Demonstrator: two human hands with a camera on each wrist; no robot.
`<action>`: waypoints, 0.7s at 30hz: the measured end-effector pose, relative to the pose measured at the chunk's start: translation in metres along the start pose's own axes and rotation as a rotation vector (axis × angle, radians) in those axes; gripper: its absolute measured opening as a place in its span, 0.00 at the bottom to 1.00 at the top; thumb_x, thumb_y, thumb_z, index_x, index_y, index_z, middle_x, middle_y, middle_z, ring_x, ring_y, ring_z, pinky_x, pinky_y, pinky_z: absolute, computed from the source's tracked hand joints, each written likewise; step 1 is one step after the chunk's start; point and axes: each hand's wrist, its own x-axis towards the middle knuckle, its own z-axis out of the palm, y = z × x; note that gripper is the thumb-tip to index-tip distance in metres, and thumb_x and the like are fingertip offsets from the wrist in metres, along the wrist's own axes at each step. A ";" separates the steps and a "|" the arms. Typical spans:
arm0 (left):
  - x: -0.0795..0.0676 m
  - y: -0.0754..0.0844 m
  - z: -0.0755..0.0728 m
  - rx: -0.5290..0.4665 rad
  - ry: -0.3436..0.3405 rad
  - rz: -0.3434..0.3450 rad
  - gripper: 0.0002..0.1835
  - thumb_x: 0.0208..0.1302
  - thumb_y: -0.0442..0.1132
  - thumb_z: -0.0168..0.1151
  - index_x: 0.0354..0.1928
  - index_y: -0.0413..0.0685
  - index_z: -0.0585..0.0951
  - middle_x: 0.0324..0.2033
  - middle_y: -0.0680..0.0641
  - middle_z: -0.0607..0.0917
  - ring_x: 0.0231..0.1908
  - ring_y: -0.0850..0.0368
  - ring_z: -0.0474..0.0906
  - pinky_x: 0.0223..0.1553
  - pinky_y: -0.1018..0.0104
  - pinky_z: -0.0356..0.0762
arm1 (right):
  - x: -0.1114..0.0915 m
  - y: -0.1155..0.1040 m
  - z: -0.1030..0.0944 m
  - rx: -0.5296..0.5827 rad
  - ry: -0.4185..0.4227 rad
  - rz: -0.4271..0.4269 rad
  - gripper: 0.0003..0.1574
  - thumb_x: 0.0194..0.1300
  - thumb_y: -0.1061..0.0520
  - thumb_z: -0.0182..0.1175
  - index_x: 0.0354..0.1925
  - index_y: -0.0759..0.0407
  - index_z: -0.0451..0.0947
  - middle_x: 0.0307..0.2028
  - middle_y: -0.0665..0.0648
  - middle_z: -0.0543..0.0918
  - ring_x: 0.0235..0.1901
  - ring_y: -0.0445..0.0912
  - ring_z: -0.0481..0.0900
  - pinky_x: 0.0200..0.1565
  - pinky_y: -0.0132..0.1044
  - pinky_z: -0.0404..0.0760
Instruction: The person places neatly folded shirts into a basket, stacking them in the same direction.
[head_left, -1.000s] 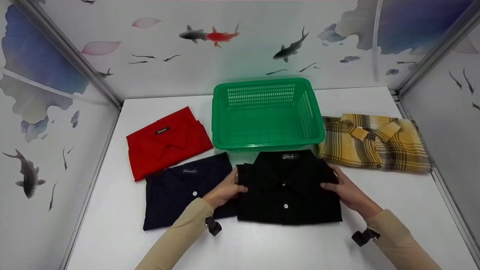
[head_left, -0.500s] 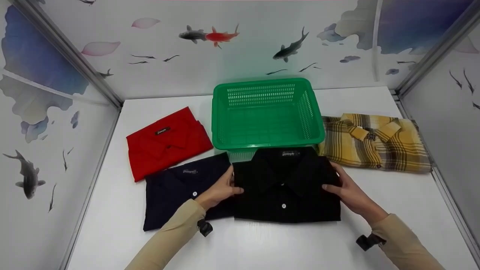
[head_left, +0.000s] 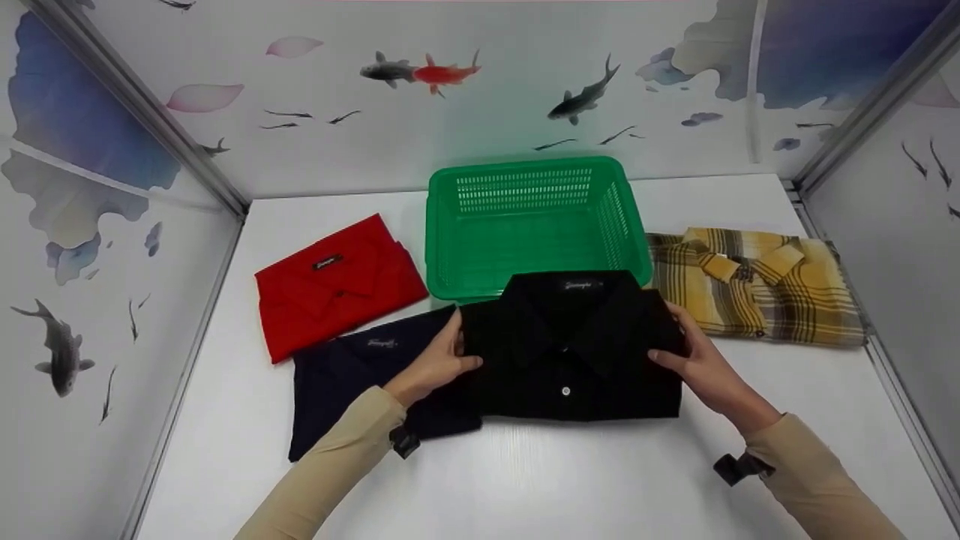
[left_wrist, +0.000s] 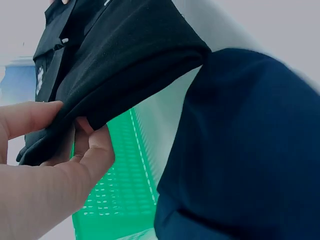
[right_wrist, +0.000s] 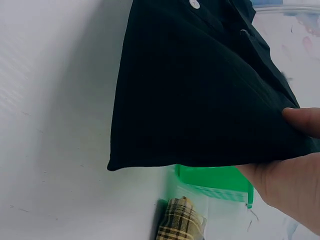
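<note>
A folded black shirt (head_left: 566, 352) with white buttons is held flat between both hands, collar toward the green basket (head_left: 536, 229). My left hand (head_left: 435, 360) grips its left edge, thumb on top and fingers tucked beneath, as the left wrist view shows. On the right edge, my right hand (head_left: 709, 367) pinches the cloth the same way. The shirt's collar overlaps the basket's front rim in the head view. Its lower edge hangs above the table, casting a shadow in the right wrist view. A folded navy shirt (head_left: 360, 390) lies below and left of it, partly covered.
At the left lies a folded red shirt (head_left: 337, 292). A folded yellow plaid shirt (head_left: 757, 289) is right of the basket. Walls printed with fish surround the white table (head_left: 540, 487) on the back and both sides.
Both hands have raised the black shirt off the table and carried it forward, its collar now over the basket's front rim. The other shirts and the basket stay put.
</note>
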 end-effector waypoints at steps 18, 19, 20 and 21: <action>0.030 0.030 -0.025 0.060 -0.001 0.086 0.51 0.62 0.27 0.58 0.76 0.48 0.35 0.75 0.45 0.38 0.72 0.50 0.38 0.68 0.56 0.45 | 0.036 -0.029 -0.011 -0.041 0.004 -0.005 0.44 0.66 0.71 0.54 0.73 0.49 0.50 0.64 0.67 0.61 0.54 0.41 0.72 0.48 0.36 0.77; 0.032 0.034 -0.027 0.064 0.002 0.088 0.51 0.62 0.27 0.58 0.76 0.47 0.35 0.75 0.45 0.38 0.72 0.50 0.38 0.69 0.56 0.45 | 0.039 -0.032 -0.012 -0.042 0.011 -0.004 0.44 0.66 0.71 0.54 0.73 0.49 0.50 0.63 0.67 0.61 0.54 0.42 0.72 0.48 0.36 0.77; 0.035 0.038 -0.029 0.064 0.005 0.091 0.51 0.62 0.27 0.58 0.76 0.47 0.35 0.75 0.45 0.38 0.72 0.50 0.38 0.69 0.56 0.45 | 0.042 -0.036 -0.013 -0.048 0.018 -0.004 0.44 0.66 0.71 0.53 0.73 0.49 0.50 0.63 0.67 0.61 0.54 0.43 0.72 0.48 0.36 0.77; 0.037 0.042 -0.031 0.060 0.008 0.094 0.51 0.62 0.27 0.58 0.76 0.46 0.35 0.75 0.45 0.37 0.72 0.49 0.39 0.68 0.55 0.46 | 0.045 -0.040 -0.014 -0.050 0.026 -0.003 0.43 0.66 0.71 0.53 0.73 0.49 0.50 0.63 0.68 0.60 0.54 0.44 0.71 0.47 0.36 0.77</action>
